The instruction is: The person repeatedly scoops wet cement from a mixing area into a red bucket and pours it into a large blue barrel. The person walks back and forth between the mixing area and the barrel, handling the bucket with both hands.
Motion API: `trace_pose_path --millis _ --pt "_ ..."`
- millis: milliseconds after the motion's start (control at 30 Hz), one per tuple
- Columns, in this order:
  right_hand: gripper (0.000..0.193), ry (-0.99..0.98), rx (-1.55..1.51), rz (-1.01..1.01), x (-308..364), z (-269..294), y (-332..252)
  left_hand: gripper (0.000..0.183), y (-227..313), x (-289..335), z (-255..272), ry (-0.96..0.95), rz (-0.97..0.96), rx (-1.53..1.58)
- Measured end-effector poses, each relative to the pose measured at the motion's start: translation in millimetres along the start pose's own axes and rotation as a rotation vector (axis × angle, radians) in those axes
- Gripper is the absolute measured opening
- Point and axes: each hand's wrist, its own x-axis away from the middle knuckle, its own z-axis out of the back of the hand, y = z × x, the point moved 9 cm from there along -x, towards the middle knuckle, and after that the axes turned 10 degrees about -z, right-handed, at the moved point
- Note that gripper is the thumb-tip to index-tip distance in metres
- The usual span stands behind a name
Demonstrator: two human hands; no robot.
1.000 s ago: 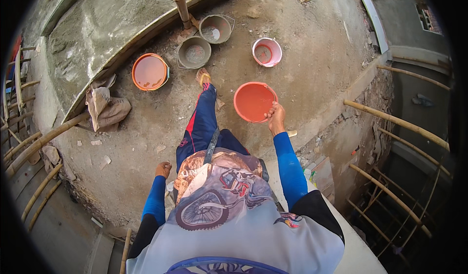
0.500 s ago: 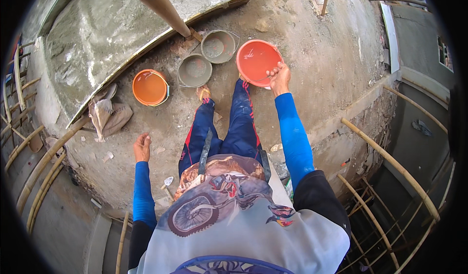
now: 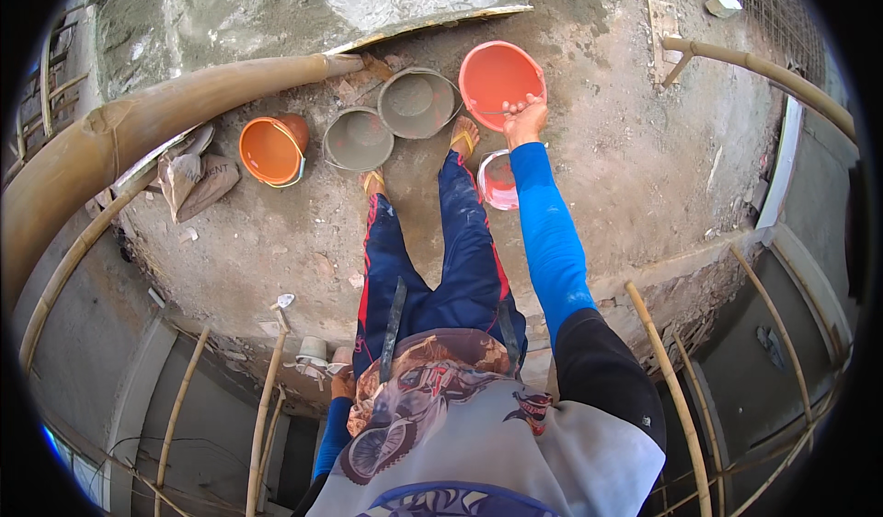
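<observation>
My right hand (image 3: 525, 120), its arm stretched forward, is closed on the wire handle at the near rim of a red bucket (image 3: 499, 71). This bucket is tipped so its inside faces me. Below it, partly behind my right forearm, stands a second reddish bucket (image 3: 498, 193) with a pale rim. Low beside my left hip is my left hand (image 3: 343, 385); its fingers are mostly hidden. Two cement-coated grey buckets, one nearer (image 3: 359, 154) and one farther (image 3: 416, 117), stand touching in front of my sandalled feet. An orange bucket (image 3: 271, 154) leans to their left.
A thick bamboo pole (image 3: 101, 140) crosses the left side. Wet grey mortar (image 3: 221, 25) lies behind a board edge at the back. A crumpled sack (image 3: 204, 189) rests at the left. Bamboo rails (image 3: 676, 397) stand along a drop behind and beside me. Small pale containers (image 3: 313, 350) sit near my left hand.
My right hand has carried the red bucket slightly farther forward, revealing the second bucket beneath my forearm. My left hand has dropped back from the front left to my hip. The view has shifted.
</observation>
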Motion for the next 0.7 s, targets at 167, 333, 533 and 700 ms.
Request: trace_pose_path --millis 167,333,533,700 --pt "0.004 0.048 0.054 -0.041 -72.9 -7.4 -3.8 0.022 30.5 -3.7 -38.2 0.051 0.038 0.076" --pt "0.007 0.140 0.055 -0.072 -102.6 4.3 1.4 0.028 92.3 -34.2 -45.6 0.105 0.155 0.128" --pt "0.011 0.184 -0.001 -0.063 -120.9 33.3 7.3 0.029 120.8 -56.2 -37.8 0.112 0.158 0.130" --pt "0.012 0.155 -0.036 -0.063 -137.9 56.7 15.6 0.026 98.0 -67.6 -31.1 0.022 0.149 0.016"
